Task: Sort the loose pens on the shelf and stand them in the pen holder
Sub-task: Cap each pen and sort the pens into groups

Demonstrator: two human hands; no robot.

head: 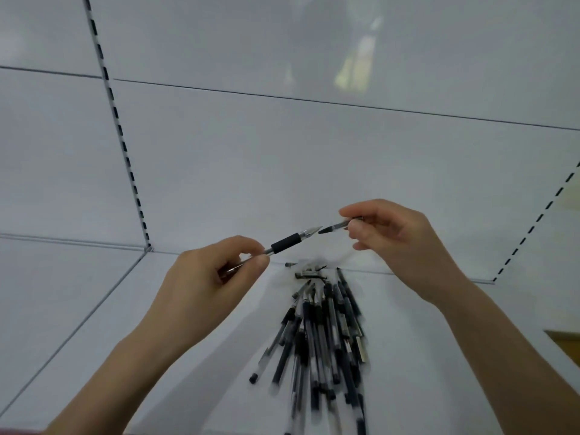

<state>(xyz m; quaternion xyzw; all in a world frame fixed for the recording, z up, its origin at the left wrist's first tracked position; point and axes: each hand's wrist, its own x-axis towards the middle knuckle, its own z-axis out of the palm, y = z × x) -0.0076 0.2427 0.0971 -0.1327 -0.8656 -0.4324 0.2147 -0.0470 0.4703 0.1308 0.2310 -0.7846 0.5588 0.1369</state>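
Black-grip pen (285, 239) in left hand (204, 284) pinch, cap (334, 227) in right hand (398, 246) pinch, over pen heap (323, 334).

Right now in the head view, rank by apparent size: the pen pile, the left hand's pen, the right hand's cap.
1. pen pile, largest by far.
2. pen in the left hand, partly hidden.
3. cap in the right hand, smallest.
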